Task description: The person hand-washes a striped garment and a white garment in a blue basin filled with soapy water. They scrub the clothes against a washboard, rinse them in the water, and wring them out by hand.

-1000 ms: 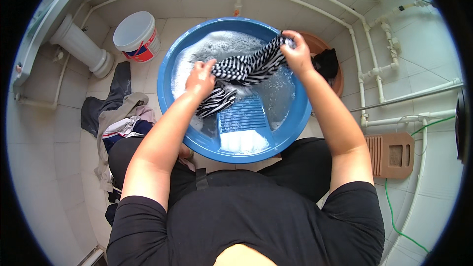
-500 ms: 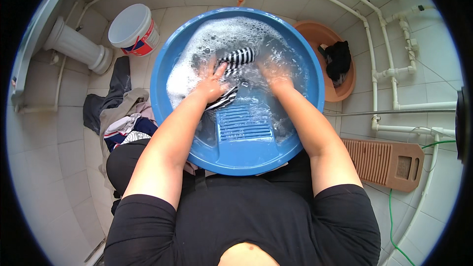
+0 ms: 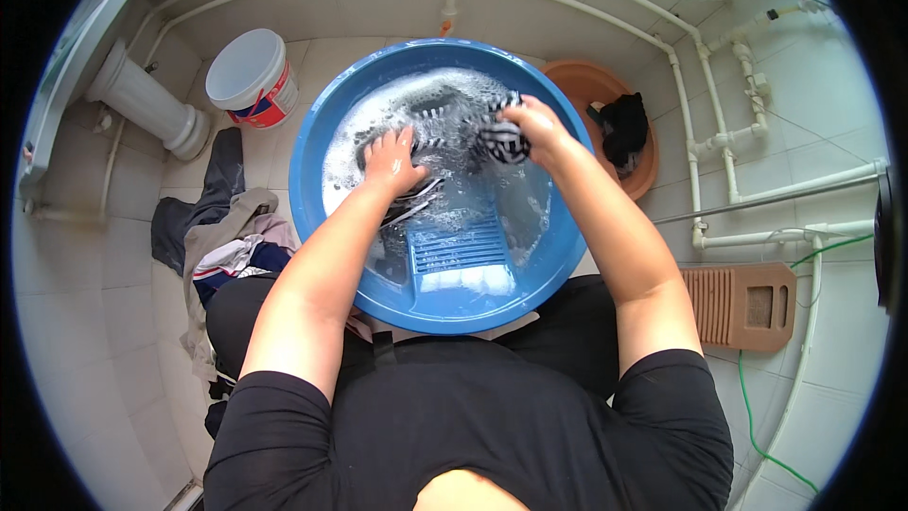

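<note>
While the striped cloth [image 3: 501, 137] is gripped in the closed right hand [image 3: 532, 123], its other end is pressed under the left hand [image 3: 392, 159], fingers curled, within the blue basin [image 3: 312, 132], far rim clear.

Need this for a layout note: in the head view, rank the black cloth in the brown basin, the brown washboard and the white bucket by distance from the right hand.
1. Black cloth, just right of the right hand.
2. Brown washboard, lower right.
3. White bucket, far left.
</note>
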The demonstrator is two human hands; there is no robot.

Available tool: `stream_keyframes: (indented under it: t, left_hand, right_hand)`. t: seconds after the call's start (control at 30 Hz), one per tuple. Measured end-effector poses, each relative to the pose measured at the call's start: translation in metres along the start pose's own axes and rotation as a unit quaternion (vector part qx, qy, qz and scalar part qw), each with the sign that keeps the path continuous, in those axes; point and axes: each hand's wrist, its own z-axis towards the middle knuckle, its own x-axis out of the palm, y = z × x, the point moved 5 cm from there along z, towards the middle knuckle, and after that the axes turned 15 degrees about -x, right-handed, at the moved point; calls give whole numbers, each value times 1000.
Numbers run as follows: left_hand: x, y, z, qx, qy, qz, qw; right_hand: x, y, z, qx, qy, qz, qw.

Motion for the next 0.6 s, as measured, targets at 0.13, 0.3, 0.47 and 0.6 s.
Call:
stream_keyframes:
  t: [0.13,0.3,0.47,0.6]
  left_hand:
    - [-11,-6,-9,9,-16,-61,998]
    - [-37,6,-2,46,-92,-329,939]
    - [-63,18,-7,-118,82,-603,785]
    - [-76,16,6,-44,175,-748,639]
  right_hand:
    - [55,79,-32,-48,71,218,972]
    - [93,141,-67,-103,146,294,939]
    - [53,129,-69,-118,90,322,935]
    - [1,59,-51,-42,14,286,957]
